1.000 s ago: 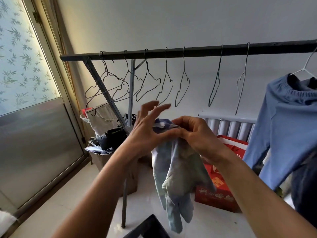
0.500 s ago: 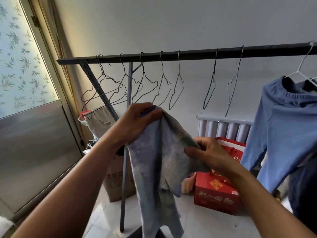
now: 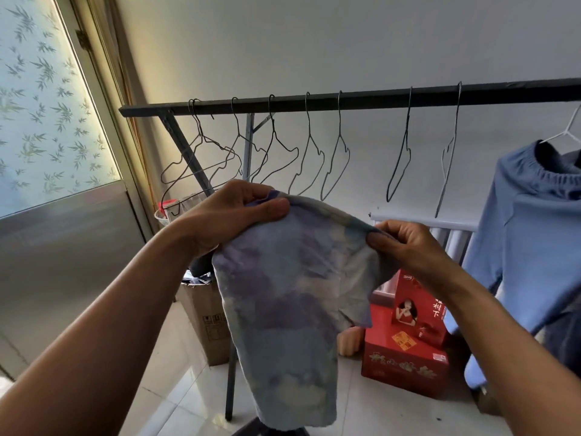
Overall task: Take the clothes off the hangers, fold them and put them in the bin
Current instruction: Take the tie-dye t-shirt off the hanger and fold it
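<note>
A small tie-dyed garment (image 3: 283,294) in pale blue and purple hangs in front of me, spread between both hands. My left hand (image 3: 232,212) grips its upper left edge with the thumb on top. My right hand (image 3: 405,243) pinches its upper right edge. Behind it a dark clothes rail (image 3: 345,99) carries several empty wire hangers (image 3: 273,155). A blue sweatshirt (image 3: 528,240) hangs on a white hanger (image 3: 566,130) at the far right. A dark corner at the bottom edge (image 3: 251,427) may be the bin; most of it is hidden.
A cardboard box (image 3: 204,319) stuffed with things stands by the rail's leg (image 3: 231,379). Red gift boxes (image 3: 405,357) sit on the tiled floor under a white radiator (image 3: 446,234). A frosted door (image 3: 47,121) closes the left side.
My right hand has risen and moved right to the garment's top edge. The cloth, bunched a second ago, is now pulled out wide between both hands.
</note>
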